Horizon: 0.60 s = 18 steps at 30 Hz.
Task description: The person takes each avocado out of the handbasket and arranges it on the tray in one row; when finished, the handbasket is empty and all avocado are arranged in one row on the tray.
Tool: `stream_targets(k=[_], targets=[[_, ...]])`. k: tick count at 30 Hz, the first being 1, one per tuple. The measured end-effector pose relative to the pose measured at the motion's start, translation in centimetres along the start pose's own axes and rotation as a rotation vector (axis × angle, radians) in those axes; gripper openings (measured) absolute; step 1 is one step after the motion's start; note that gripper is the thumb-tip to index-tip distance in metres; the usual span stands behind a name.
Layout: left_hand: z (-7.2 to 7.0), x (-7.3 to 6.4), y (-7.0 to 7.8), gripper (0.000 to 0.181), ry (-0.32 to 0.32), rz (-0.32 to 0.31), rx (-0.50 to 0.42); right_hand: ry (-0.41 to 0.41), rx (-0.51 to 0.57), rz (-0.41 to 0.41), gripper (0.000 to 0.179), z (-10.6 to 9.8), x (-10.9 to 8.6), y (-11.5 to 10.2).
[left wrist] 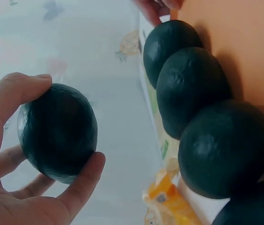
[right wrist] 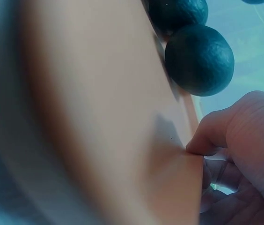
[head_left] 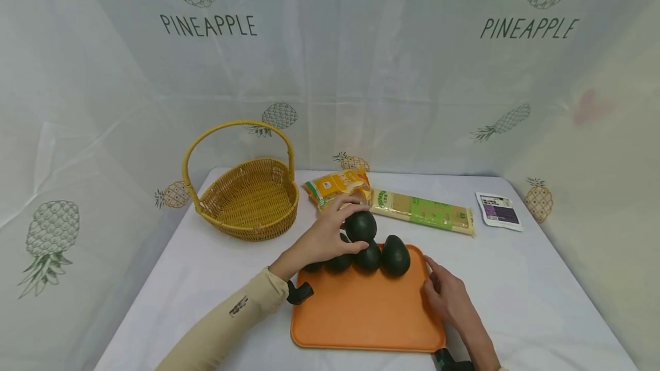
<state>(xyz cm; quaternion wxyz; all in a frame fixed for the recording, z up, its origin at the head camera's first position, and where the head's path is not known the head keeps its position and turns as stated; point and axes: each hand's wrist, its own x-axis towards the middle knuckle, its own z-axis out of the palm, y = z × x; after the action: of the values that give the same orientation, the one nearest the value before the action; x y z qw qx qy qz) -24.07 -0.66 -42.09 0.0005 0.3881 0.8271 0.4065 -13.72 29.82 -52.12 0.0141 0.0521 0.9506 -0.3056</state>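
My left hand (head_left: 326, 238) grips a dark green avocado (head_left: 361, 226) between thumb and fingers, raised over the back edge of an orange tray (head_left: 368, 316). The left wrist view shows this avocado (left wrist: 59, 133) apart from the others, fingers spread round it. Several more avocados sit side by side along the tray's back edge, the rightmost avocado (head_left: 396, 256) close to the back right corner. Part of the row is hidden behind my left hand. At the tray's right rim, my right hand (head_left: 450, 296) pinches the edge, thumb on top and fingers curled beneath in the right wrist view.
A yellow wicker basket (head_left: 247, 225) with a tall handle stands at the back left. Behind the tray lie an orange-and-yellow food packet (head_left: 337, 185) and a long green-labelled packet (head_left: 423, 210). A small white and purple pouch (head_left: 499, 210) lies at the back right.
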Motion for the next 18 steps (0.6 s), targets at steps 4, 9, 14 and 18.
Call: stream_targets(k=[4,9,14,18], targets=[[0.7,0.6,0.4,0.067,-0.023,0.001,0.014,-0.003,0.003,0.003,0.059,-0.1,0.0,0.0],[1.9,1.3,1.0,0.067,-0.070,0.005,0.032,-0.007,0.008,0.002,0.059,-0.1,0.1,0.0],[3.2,2.1,1.5,0.068,-0.108,-0.002,0.046,-0.007,0.009,0.003,0.059,-0.1,0.1,0.0],[4.2,2.7,1.6,0.068,-0.122,0.001,0.075,0.004,0.008,-0.010,0.059,0.0,0.0,0.0]])
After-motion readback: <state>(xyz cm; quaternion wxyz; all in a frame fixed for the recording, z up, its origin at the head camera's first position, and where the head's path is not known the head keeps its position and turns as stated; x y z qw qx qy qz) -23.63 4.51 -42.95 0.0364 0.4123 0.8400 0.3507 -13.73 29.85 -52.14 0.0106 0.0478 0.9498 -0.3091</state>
